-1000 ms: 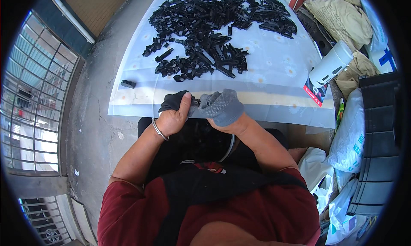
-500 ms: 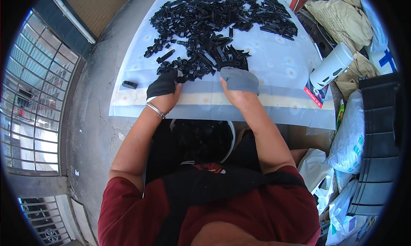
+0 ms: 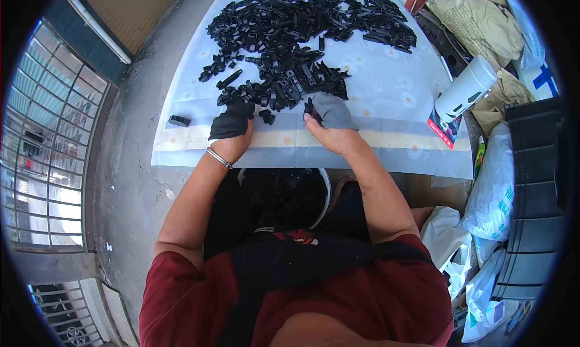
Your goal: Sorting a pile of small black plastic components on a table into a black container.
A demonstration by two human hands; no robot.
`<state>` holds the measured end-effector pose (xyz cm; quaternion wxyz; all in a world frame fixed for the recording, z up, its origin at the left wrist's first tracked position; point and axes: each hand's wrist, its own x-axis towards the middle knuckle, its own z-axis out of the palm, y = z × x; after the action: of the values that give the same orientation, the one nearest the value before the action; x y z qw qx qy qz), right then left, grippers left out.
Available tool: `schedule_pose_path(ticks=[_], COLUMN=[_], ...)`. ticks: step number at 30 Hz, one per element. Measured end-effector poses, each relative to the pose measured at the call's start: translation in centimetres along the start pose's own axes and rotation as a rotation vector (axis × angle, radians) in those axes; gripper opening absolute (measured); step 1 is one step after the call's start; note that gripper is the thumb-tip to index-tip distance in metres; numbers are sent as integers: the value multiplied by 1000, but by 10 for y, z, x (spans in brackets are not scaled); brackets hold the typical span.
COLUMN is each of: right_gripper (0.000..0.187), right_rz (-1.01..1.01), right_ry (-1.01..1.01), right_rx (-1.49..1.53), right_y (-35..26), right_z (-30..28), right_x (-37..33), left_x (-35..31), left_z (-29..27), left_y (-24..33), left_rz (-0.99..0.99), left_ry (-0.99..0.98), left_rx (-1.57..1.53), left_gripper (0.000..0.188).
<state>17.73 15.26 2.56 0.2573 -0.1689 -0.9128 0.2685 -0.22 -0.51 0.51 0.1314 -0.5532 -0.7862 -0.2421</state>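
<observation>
right hand (image 3: 334,118) pinches a small black part (image 3: 309,107), long axis roughly fore-and-aft. left hand (image 3: 232,123) is apart from it; cannot tell if it holds anything. loose black piece (image 3: 266,116) lies between, nearer the left; black pile (image 3: 290,22) ahead of both.

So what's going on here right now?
A seated person is working at a table spread with a pile of black parts. The gloved right hand appears to hold a small black part by the thumb. The gloved left hand is curled at the pile's near edge; whether it holds anything is hidden. A white bottle stands at the right.
</observation>
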Motion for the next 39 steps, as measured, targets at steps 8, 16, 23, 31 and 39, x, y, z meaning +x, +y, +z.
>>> schedule_pose_path(ticks=[8,16,23,31,39], right_gripper=[28,26,23,23,15], right_rz=[12,-252,-343,-287,-302], right_ry=[-111,-3,42,-290,-26], right_rx=[-213,-361,-368,354,58], right_y=[19,22,18,-36,-41], right_z=[-37,-23,2,6,16], right_x=[-21,-27,-29,-39,-34], left_x=[-11,-12,-15,-7,-34], left_z=[-20,-29,-32,-43,-19], left_y=[9,21,34,52,52], left_rz=[-159,-228,-82,-37,-596], left_ry=[-120,-431,-403,-548,-503], left_rx=[-251,-435,-376,-663,-1190], left_gripper=[23,23,30,44,33])
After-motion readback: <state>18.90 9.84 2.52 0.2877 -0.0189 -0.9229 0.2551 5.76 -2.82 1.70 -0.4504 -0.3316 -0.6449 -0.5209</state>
